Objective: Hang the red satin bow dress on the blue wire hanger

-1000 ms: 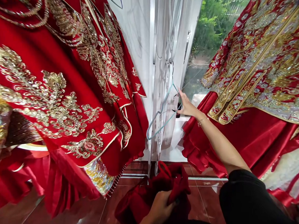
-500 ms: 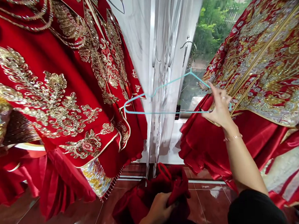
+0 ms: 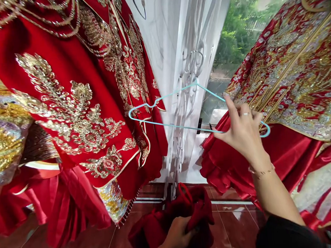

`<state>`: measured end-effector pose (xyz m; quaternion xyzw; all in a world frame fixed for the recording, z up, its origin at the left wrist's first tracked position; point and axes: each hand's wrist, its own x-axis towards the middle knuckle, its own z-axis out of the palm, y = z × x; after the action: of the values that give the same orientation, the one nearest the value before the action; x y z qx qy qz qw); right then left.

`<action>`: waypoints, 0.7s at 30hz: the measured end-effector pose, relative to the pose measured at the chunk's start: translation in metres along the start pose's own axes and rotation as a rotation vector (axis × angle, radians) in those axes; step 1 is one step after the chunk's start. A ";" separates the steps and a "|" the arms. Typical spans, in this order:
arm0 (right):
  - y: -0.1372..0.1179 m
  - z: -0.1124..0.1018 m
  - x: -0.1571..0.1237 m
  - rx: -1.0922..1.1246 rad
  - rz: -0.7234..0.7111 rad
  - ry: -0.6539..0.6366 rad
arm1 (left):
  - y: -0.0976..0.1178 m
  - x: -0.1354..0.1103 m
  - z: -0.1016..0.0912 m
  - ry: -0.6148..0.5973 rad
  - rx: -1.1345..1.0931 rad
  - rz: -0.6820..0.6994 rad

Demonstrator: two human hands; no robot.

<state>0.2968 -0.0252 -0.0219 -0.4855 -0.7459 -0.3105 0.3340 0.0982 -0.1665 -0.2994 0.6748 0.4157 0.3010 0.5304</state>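
A light-blue clothes hanger point(image 3: 171, 125) is held up in mid-air, its hook pointing upward. My right hand point(image 3: 240, 126) grips its right end, with thumb and fingers closed around the thin frame. Lower down, my left hand point(image 3: 177, 234) is closed on a bunched dark red garment point(image 3: 153, 229), which has a red loop at its top. The folds hide my left fingertips. Hanger and dark red garment are apart from each other.
A red jacket with gold sequins point(image 3: 80, 105) hangs at the left. Another richly beaded red outfit point(image 3: 289, 80) hangs at the right. Between them stand white ornamental metalwork point(image 3: 179, 138) and a window point(image 3: 238, 34). Below lies a reddish tiled floor point(image 3: 104, 234).
The hanger has shifted left and tilted, its right end now lower, as my right hand turned slightly. My left hand still holds the dark red garment. The view has moved a little.
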 end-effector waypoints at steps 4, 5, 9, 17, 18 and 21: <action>-0.031 -0.013 -0.019 -0.088 0.076 0.021 | -0.013 -0.013 -0.033 -0.052 0.021 -0.004; -0.039 -0.013 -0.019 -0.097 0.083 0.017 | -0.015 -0.017 -0.039 -0.073 0.025 -0.002; -0.054 0.003 -0.003 -0.098 0.089 -0.031 | -0.023 -0.029 -0.057 -0.147 0.030 -0.003; 0.002 0.054 0.010 -0.003 -0.037 -0.163 | -0.038 -0.038 -0.069 -0.106 0.053 -0.042; 0.007 0.058 0.006 -0.006 -0.036 -0.180 | -0.036 -0.037 -0.069 -0.096 0.043 -0.033; 0.008 0.059 -0.008 -0.035 -0.016 -0.167 | -0.025 -0.034 -0.070 -0.074 0.025 -0.014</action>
<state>0.2951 0.0201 -0.0618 -0.5096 -0.7694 -0.2845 0.2597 0.0168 -0.1616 -0.3044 0.6892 0.4040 0.2669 0.5390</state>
